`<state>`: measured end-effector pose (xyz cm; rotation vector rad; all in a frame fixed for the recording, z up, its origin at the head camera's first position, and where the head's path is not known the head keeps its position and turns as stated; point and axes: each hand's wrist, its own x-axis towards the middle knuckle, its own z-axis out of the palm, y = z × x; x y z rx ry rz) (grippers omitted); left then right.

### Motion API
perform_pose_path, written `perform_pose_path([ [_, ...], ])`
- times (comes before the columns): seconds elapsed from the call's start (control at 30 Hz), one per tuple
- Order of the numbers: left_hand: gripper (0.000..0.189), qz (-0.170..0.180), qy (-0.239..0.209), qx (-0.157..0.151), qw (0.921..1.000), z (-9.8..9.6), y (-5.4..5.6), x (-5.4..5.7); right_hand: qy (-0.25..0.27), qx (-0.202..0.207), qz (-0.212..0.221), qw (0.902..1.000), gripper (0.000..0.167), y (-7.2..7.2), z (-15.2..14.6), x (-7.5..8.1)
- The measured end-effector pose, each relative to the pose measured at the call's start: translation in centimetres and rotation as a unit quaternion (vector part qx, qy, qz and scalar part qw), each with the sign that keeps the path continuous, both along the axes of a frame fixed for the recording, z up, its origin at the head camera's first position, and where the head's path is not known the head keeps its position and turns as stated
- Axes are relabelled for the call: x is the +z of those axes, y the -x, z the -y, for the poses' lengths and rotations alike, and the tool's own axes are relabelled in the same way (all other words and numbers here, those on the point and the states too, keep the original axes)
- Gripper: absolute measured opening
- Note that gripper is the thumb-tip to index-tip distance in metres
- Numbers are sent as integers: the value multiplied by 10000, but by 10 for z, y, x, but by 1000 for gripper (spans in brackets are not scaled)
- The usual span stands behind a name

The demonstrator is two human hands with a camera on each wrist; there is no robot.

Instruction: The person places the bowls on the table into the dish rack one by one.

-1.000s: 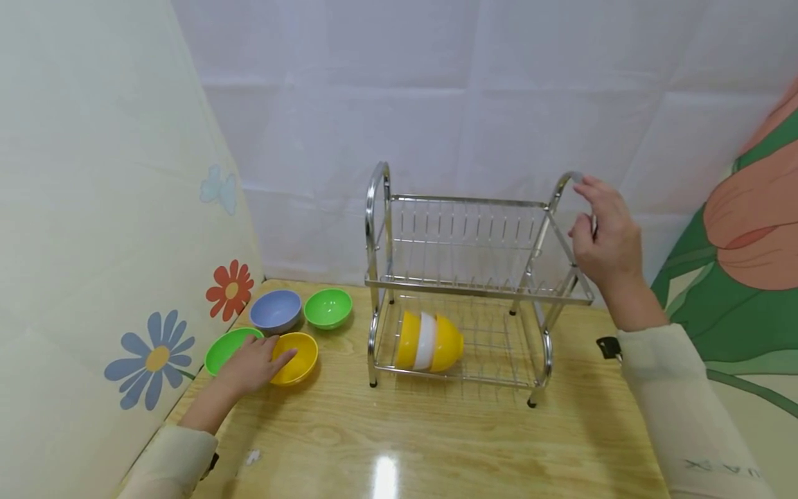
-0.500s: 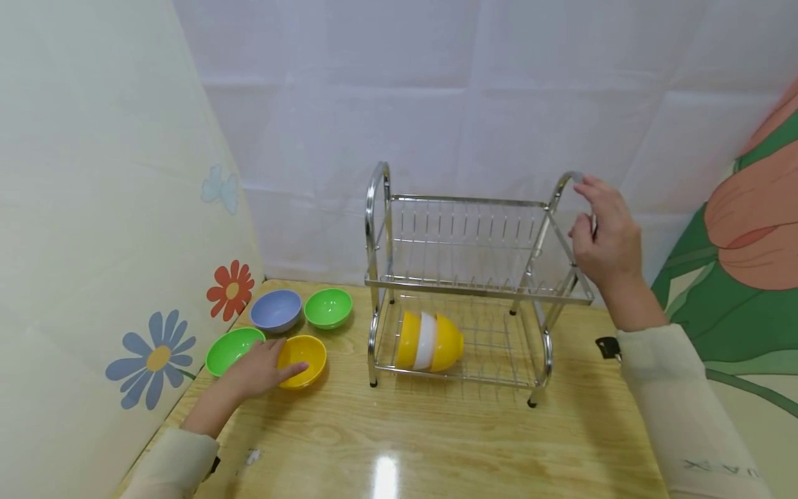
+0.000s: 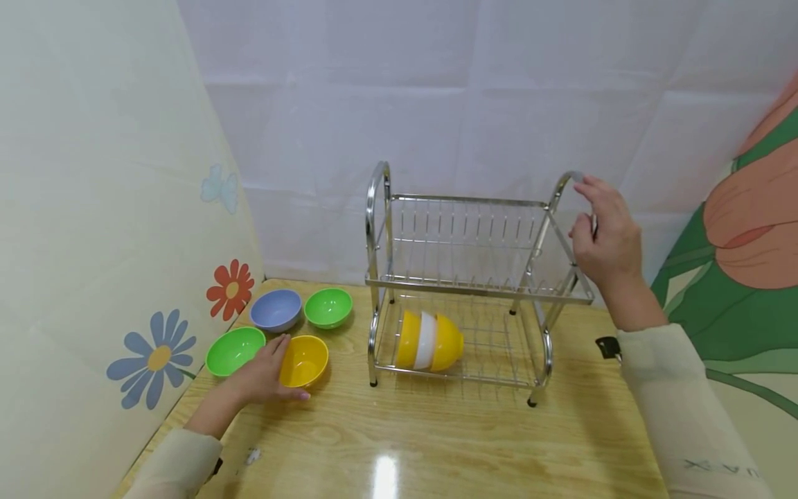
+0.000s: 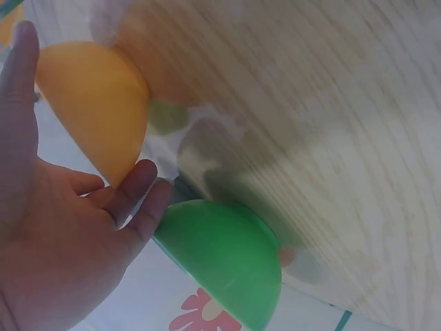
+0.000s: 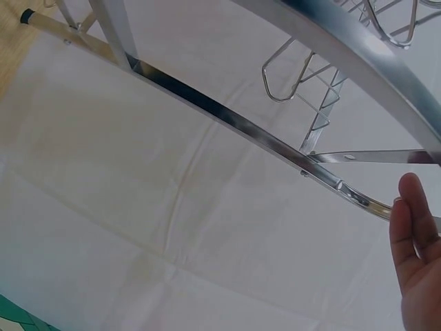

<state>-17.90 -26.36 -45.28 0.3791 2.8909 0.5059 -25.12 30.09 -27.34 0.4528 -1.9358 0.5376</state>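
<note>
At the left of the table, my left hand [image 3: 264,374] is at a yellow bowl [image 3: 307,360] that stands upright. Its thumb spreads along the near side and its fingers reach the far-left side. In the left wrist view the fingertips touch or nearly touch the yellow bowl [image 4: 96,103], close by the green bowl [image 4: 224,255], and the thumb lies near the opposite edge. My right hand [image 3: 607,235] is at the top right bend of a two-tier metal dish rack [image 3: 476,290]. Its fingers [image 5: 413,221] look straight beside the frame; contact is unclear.
A green bowl [image 3: 233,352], a blue bowl [image 3: 276,310] and another green bowl [image 3: 328,308] stand around the yellow one. On the rack's lower tier, a yellow bowl [image 3: 408,339], a white bowl [image 3: 426,341] and a yellow bowl [image 3: 447,343] lie nested sideways. Fabric walls enclose the table.
The yellow bowl has shifted slightly right, away from the left green bowl. My left hand has moved right with it, and its thumb has come down to the near side. The right hand stays put.
</note>
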Motion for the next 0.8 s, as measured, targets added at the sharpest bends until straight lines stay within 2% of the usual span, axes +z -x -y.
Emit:
perform_pose_path([
  [0.17, 132, -96, 31, 10, 9999, -1, 3, -6, 182, 13, -3, 9998, 44, 1, 1, -1],
  [0.5, 131, -286, 82, -19, 9996, -3, 8, -16, 102, 3, 56, 9999, 46, -1, 2, 1],
  [0.8, 128, -577, 126, -16, 9983, -4, 5, -21, 195, -46, 56, 9998, 47, 0, 2, -1],
])
